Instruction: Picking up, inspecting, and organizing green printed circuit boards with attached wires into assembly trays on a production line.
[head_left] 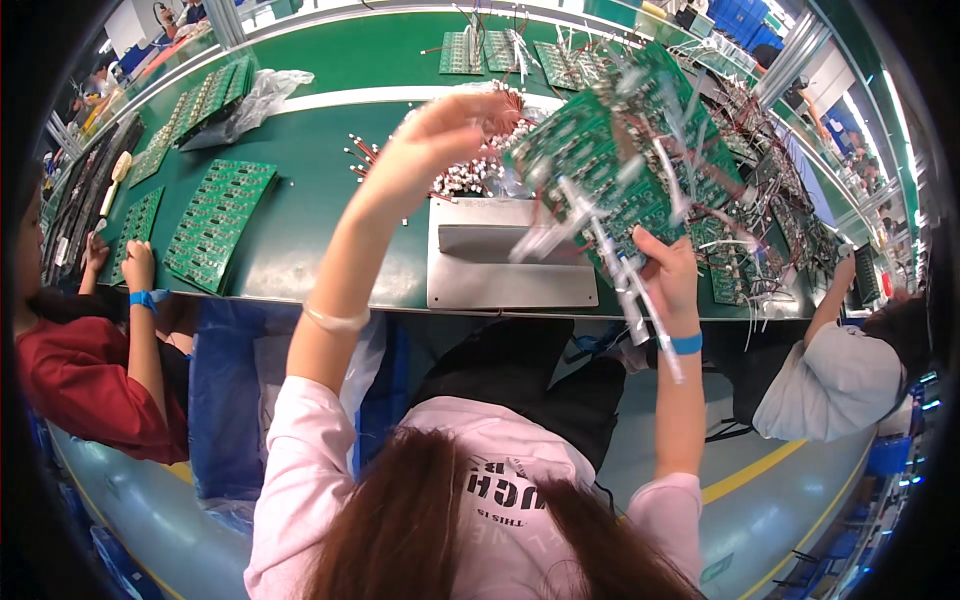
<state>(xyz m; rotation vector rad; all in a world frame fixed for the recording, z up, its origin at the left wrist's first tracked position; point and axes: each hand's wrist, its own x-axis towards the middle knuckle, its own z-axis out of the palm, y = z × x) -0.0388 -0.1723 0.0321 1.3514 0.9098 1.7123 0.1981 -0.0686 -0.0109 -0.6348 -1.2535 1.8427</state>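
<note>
My right hand (668, 272) grips the near edge of a green circuit board panel (570, 150), thumb on top. The panel is raised and tilted, and motion blurs it. White connectors and cables (630, 290) hang from it past my wrist. My left hand (455, 130) reaches across, just left of the panel, with its fingers smeared by motion. Close by it are red wires (512, 103) and a heap of white-ended wire leads (470, 178). Below the heap, a flat metal fixture (510, 285) with a raised bar sits at the table's front edge.
Bare green board panels (218, 225) lie to the left, near a clear plastic bag (260, 105). Wired boards (745, 260) crowd the right. People work on both sides, one in red (100, 375), one in pale grey (835, 385). A blue lined bin (225, 400) stands below the table.
</note>
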